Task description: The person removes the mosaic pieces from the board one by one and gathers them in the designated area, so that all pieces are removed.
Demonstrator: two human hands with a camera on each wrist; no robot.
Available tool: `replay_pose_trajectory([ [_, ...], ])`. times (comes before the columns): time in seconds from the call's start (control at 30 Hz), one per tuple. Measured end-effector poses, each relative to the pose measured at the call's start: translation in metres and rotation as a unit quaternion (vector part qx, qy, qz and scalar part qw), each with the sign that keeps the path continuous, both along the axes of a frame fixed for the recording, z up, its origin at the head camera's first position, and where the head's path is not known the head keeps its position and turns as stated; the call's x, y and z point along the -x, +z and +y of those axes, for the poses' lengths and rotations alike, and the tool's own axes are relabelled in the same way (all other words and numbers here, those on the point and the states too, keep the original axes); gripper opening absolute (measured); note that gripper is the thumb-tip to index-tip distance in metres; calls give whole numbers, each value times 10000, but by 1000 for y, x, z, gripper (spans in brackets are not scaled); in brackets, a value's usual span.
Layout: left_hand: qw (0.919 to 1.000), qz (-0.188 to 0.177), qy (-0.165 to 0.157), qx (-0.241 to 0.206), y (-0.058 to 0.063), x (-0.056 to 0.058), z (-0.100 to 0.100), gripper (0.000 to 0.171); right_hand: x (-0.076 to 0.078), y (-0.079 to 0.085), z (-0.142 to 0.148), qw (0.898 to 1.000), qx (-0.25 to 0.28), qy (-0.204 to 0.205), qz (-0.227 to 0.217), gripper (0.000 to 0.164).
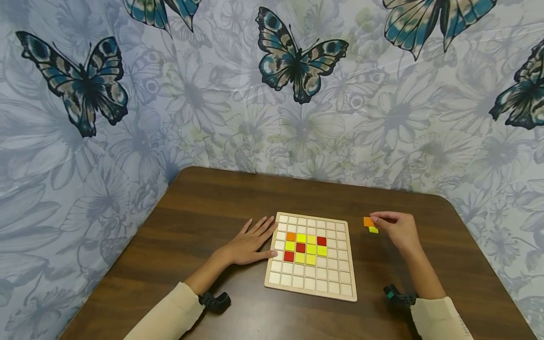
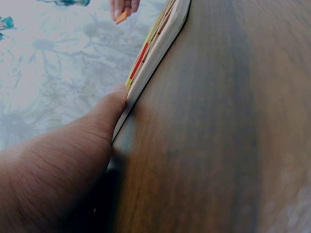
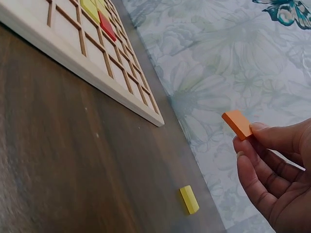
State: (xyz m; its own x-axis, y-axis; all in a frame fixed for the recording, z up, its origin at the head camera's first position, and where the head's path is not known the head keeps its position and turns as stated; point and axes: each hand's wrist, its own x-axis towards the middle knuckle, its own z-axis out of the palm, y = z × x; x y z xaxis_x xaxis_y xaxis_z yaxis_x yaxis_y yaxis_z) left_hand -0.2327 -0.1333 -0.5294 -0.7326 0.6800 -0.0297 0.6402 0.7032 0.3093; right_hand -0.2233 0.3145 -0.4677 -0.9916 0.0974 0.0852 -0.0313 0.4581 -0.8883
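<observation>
A pale wooden grid board (image 1: 312, 291) lies on the table, with several yellow, red and orange square tiles in its middle cells. My left hand (image 1: 248, 246) is spread flat at the board's left side, its thumb and fingertips touching the edge. To the right of the board, my right hand (image 1: 398, 230) pinches an orange tile (image 3: 237, 124) between thumb and fingers, raised above the table. Below that hand a single yellow tile (image 3: 189, 199) lies on the wood, apart from the board; in the head view the orange tile partly covers it.
The brown wooden table (image 1: 204, 203) ends at a wall covering with printed butterflies (image 1: 299, 61) and flowers. Both wrists carry dark bands, one of them the left band (image 1: 216, 302). Light sleeves cover the forearms.
</observation>
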Motion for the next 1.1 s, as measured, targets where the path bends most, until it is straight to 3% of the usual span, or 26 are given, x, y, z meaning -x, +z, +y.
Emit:
replay_pose_trajectory([
  [0.23, 10000, -56, -15, -3, 5, -1, 1, 91, -1, -1, 9, 9999, 34, -114, 9, 40],
  [0.73, 10000, -25, -6, 26, 2, -1, 0, 91, 2, -14, 26, 9990, 19, -446, -86, 42],
  [1.1, 10000, -43, -10, -73, 3, -3, -1, 90, 4, -24, 34, 9946, 28, -987, -333, 40],
])
